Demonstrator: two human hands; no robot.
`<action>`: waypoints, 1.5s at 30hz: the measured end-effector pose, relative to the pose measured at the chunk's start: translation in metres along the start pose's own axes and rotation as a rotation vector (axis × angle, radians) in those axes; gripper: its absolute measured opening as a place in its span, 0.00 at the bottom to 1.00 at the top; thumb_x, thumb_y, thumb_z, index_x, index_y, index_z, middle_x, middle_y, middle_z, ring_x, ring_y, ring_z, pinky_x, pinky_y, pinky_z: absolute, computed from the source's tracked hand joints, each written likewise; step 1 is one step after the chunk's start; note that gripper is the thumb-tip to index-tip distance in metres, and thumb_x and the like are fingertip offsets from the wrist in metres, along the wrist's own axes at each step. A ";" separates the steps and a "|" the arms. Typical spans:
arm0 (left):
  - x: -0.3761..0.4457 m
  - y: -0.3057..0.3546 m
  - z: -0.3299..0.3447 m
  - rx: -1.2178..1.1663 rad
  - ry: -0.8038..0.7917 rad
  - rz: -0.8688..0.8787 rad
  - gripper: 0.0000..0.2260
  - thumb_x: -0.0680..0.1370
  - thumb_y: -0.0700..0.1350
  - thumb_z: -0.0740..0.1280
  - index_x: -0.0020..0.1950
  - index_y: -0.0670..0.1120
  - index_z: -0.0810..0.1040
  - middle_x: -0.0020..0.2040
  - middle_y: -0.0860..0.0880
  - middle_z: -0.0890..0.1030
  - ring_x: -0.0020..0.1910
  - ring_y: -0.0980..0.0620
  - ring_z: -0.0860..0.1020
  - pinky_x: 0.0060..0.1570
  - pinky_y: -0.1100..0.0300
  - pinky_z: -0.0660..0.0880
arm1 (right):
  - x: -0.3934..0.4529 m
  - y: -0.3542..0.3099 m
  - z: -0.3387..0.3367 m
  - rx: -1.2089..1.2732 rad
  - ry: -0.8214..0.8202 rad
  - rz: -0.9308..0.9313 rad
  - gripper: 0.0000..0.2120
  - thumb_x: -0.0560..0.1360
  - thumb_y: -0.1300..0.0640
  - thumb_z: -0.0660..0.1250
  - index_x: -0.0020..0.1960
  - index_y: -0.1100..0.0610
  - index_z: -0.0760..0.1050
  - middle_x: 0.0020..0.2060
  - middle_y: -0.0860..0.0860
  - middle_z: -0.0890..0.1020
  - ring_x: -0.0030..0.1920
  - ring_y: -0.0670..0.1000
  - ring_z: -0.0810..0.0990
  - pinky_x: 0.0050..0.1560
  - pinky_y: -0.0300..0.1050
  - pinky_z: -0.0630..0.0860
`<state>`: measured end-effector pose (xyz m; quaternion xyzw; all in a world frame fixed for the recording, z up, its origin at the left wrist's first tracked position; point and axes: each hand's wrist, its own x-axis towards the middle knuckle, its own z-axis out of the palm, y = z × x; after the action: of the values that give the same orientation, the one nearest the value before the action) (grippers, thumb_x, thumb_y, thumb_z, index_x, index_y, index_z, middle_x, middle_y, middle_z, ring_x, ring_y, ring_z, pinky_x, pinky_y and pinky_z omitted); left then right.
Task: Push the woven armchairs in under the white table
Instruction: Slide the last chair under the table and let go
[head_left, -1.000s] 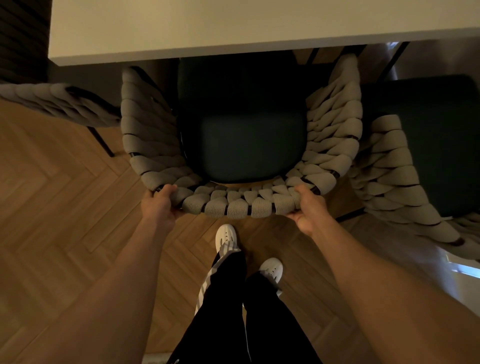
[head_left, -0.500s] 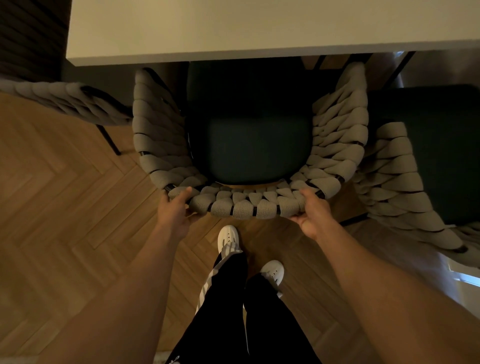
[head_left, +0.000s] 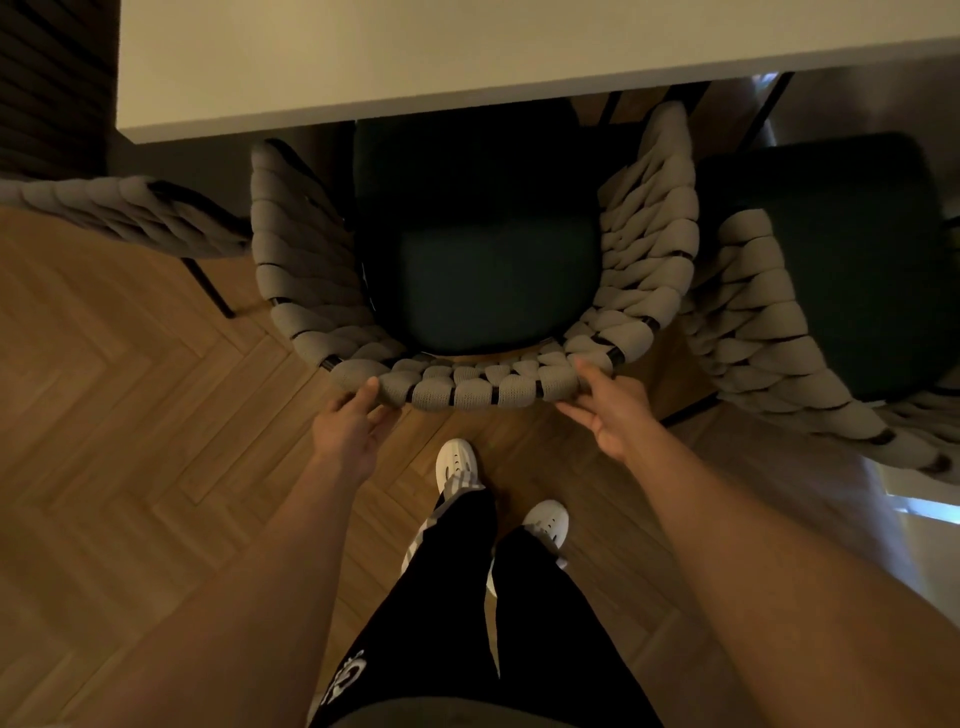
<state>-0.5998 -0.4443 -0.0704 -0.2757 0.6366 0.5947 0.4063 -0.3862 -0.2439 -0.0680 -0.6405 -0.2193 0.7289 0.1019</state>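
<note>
A woven grey armchair (head_left: 467, 387) with a dark green seat stands in front of me, its front part under the white table (head_left: 415, 57). My left hand (head_left: 348, 428) has its fingers spread, fingertips touching the lower left of the chair's back rim. My right hand (head_left: 610, 410) touches the right end of the back rim with its fingers loosely extended below it. A second woven armchair (head_left: 769, 322) stands to the right, angled and further out from the table. A third one (head_left: 130, 213) shows at the left edge.
Herringbone wooden floor (head_left: 130, 415) lies to the left and behind. My legs in black trousers and white shoes (head_left: 457, 462) stand just behind the chair. Thin black chair legs (head_left: 208, 283) stick out at the left. A bright patch (head_left: 930, 499) shows at the right.
Both hands gripped the chair's back rim a second ago; now the fingers have loosened and straightened. The chair sits slightly further under the table.
</note>
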 end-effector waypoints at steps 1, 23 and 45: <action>-0.003 -0.002 -0.001 0.019 0.011 0.005 0.17 0.79 0.40 0.70 0.67 0.39 0.76 0.59 0.41 0.83 0.52 0.46 0.85 0.49 0.53 0.82 | -0.004 0.002 -0.004 -0.007 -0.001 -0.002 0.21 0.80 0.60 0.67 0.72 0.61 0.69 0.66 0.60 0.77 0.65 0.59 0.78 0.60 0.56 0.80; -0.147 -0.149 0.081 0.693 -0.268 -0.063 0.05 0.82 0.40 0.64 0.57 0.42 0.76 0.49 0.44 0.80 0.46 0.47 0.80 0.42 0.55 0.79 | -0.101 0.075 -0.211 0.061 0.092 0.019 0.16 0.81 0.57 0.66 0.68 0.59 0.73 0.61 0.57 0.79 0.54 0.53 0.82 0.55 0.51 0.81; -0.210 -0.275 0.334 1.036 -0.461 0.057 0.04 0.82 0.41 0.65 0.55 0.45 0.78 0.48 0.43 0.82 0.43 0.48 0.81 0.43 0.55 0.81 | -0.078 -0.052 -0.416 0.226 0.191 -0.013 0.16 0.82 0.57 0.62 0.69 0.59 0.72 0.60 0.55 0.79 0.53 0.52 0.81 0.47 0.46 0.80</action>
<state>-0.1987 -0.1826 -0.0270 0.1140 0.7472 0.2601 0.6009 0.0260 -0.1529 -0.0099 -0.6900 -0.1294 0.6840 0.1985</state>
